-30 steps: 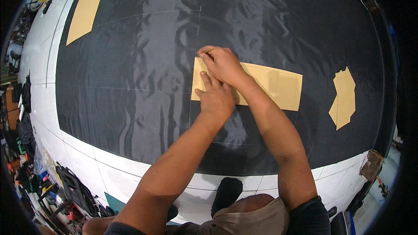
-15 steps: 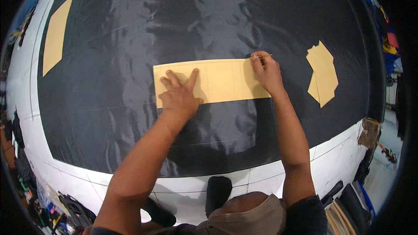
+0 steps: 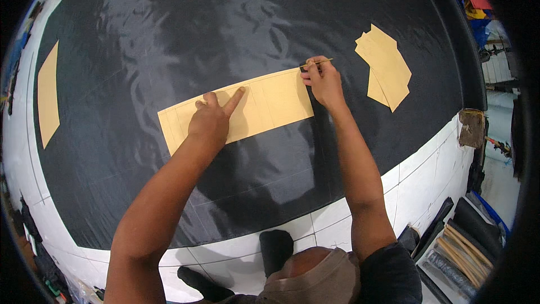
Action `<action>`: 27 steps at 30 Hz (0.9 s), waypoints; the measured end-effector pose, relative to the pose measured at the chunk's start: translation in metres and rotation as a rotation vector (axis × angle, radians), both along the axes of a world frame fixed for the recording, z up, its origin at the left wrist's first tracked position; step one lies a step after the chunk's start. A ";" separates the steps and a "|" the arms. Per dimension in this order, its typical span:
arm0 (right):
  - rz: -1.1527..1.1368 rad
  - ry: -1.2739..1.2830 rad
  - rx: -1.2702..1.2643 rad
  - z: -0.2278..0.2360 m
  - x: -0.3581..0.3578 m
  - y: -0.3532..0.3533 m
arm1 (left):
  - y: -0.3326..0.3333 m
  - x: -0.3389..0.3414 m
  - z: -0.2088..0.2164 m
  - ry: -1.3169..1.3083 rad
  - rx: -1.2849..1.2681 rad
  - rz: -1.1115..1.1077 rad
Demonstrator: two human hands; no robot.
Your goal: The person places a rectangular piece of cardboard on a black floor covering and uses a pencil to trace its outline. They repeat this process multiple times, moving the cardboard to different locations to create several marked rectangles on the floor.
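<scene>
A long rectangular piece of yellow card (image 3: 284, 98) with faint lines drawn across it lies on a large sheet of black, shiny material (image 3: 270, 174). My left hand (image 3: 212, 118) presses down on the card left of its middle, fingers apart and the index finger stretched toward the far edge. At the card's far right corner, my right hand (image 3: 323, 81) pinches a thin yellow pen-like stick (image 3: 325, 61). The tip of the stick is close to the card's far edge; whether it touches is too small to tell.
Right of my right hand lies a loose stack of yellow card pieces (image 3: 388, 67). Another yellow card piece (image 3: 49, 95) rests near the sheet's left edge. White floor tiles (image 3: 332, 219) border the sheet. A brown block (image 3: 471, 128) and several rolls (image 3: 464, 253) are at the right.
The whole view has turned, so the card now slants up to the right. My left hand has shifted rightward along the card, and my right hand has reached the card's far right corner.
</scene>
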State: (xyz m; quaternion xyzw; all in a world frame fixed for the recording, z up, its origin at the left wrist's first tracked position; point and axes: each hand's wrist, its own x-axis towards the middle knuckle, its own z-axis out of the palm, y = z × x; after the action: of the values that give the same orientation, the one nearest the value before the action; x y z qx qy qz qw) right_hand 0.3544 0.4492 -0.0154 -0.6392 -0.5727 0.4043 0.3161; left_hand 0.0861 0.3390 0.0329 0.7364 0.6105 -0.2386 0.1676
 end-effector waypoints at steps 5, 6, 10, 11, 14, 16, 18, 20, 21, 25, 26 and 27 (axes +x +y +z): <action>0.019 -0.048 0.042 -0.003 0.001 -0.004 | 0.016 0.013 0.003 0.089 -0.145 -0.009; 0.037 -0.048 0.061 -0.004 0.004 -0.005 | 0.015 0.015 0.000 0.081 -0.037 -0.124; 0.082 -0.227 0.075 -0.001 -0.003 -0.003 | 0.013 0.003 -0.024 -0.078 0.365 -0.486; 0.103 -0.268 0.129 -0.003 -0.005 -0.003 | 0.016 0.003 -0.028 -0.124 0.329 -0.480; 0.132 -0.357 0.222 0.002 -0.003 -0.011 | 0.033 0.023 -0.002 -0.199 -0.030 -0.309; 0.159 -0.367 0.260 0.001 -0.001 -0.011 | 0.033 0.036 0.001 -0.225 0.015 -0.287; 0.180 -0.348 0.308 0.000 0.000 -0.012 | 0.038 0.047 0.004 -0.230 0.019 -0.269; 0.209 -0.349 0.329 -0.001 0.002 -0.013 | 0.045 0.059 0.007 -0.226 -0.024 -0.255; 0.225 -0.357 0.328 -0.001 0.004 -0.013 | 0.042 0.063 0.001 -0.176 0.028 -0.271; 0.318 -0.420 0.289 0.012 0.012 -0.019 | 0.037 0.070 -0.014 -0.090 0.134 -0.302; 0.344 -0.443 0.266 0.014 0.016 -0.026 | 0.037 0.070 -0.014 -0.094 0.136 -0.299; 0.371 -0.465 0.242 0.017 0.022 -0.037 | 0.038 0.071 -0.015 -0.101 0.129 -0.308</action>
State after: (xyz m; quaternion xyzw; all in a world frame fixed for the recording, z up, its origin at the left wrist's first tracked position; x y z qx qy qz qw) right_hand 0.3768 0.4126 0.0013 -0.5569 -0.7804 0.2270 0.1714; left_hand 0.1571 0.3769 0.0177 0.8414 0.4955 -0.1844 0.1119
